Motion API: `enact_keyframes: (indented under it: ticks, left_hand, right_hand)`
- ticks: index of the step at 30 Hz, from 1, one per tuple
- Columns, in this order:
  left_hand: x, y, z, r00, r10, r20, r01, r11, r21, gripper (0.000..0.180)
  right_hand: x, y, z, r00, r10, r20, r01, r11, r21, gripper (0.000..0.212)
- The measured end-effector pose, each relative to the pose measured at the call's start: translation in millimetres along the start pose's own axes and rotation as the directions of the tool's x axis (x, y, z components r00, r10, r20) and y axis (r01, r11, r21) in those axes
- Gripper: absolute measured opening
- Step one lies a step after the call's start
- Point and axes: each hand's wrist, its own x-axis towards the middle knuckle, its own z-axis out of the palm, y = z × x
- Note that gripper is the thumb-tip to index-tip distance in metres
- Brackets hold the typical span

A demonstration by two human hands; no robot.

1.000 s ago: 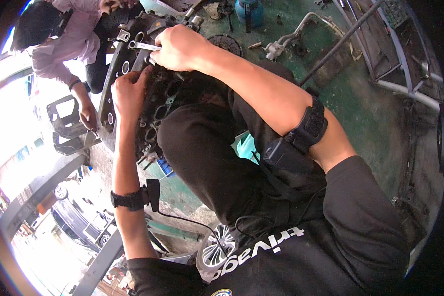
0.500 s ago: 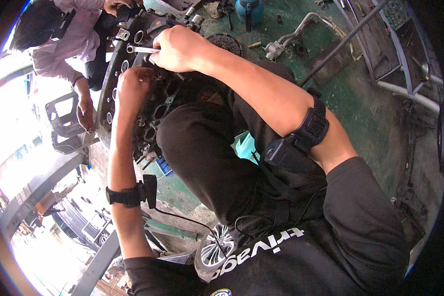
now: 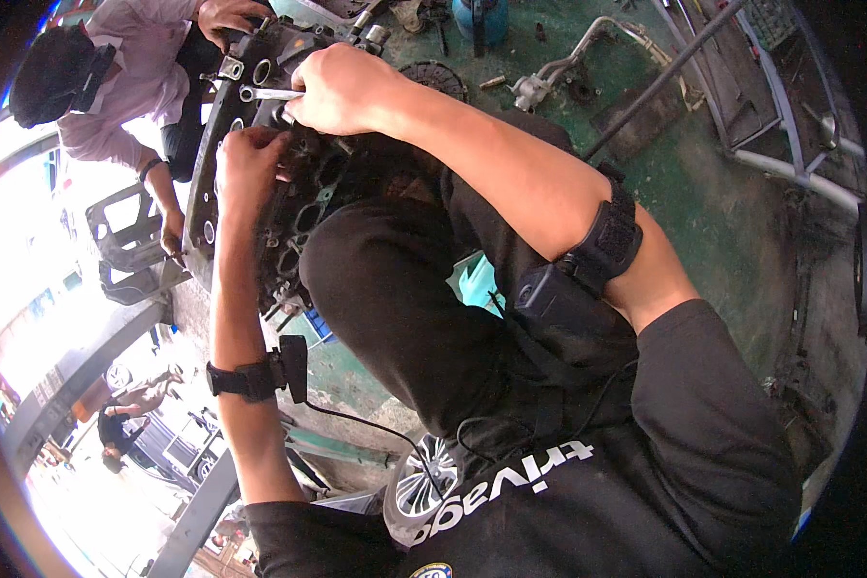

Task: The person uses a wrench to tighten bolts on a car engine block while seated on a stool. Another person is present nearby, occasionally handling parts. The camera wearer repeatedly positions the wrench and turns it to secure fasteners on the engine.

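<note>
A dark, greasy engine block (image 3: pixel 310 214) with a row of round openings stands in front of me at the upper left. My right hand (image 3: pixel 335 91) is closed around a silver wrench (image 3: pixel 268 94); its ring end points left over the block. Just below the wrench, my left hand (image 3: pixel 246 166) reaches onto the block with fingers curled and pinched near the thumb. Whatever sits between those fingertips is too small to make out.
Across the block crouches a co-worker (image 3: pixel 130 72), one hand on its far end, the other low beside it. A blue container (image 3: pixel 479 21), a metal pipe assembly (image 3: pixel 539 87) and a round toothed part lie on the green floor. An alloy wheel (image 3: pixel 424 491) is below, metal frames at right.
Both hands have shifted slightly left, and the wrench with them. My left fingers have lifted a little. The co-worker's upper hand has come further into view.
</note>
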Motion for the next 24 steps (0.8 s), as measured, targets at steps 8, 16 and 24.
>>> enact_keyframes:
  ticks: [8,16,24]
  left_hand:
    - [-2.6,-4.6,0.6,0.95,0.302,0.083,-0.308,0.85,0.427,0.025]
    - [-18.6,7.3,9.6,0.986,-0.04,-0.161,0.066,0.986,0.156,0.033]
    - [-15.9,7.1,18.5,0.976,0.085,-0.202,-0.052,0.985,0.164,0.027]
  right_hand:
    - [-1.7,-0.3,-2.9,0.999,-0.002,0.045,0.002,1.0,-0.009,0.032]
    - [-4.3,-3.5,-7.8,0.999,0.019,0.049,-0.019,1.0,0.005,0.033]
    - [-3.6,-2.0,-8.1,0.998,0.024,0.051,-0.023,1.0,-0.011,0.033]
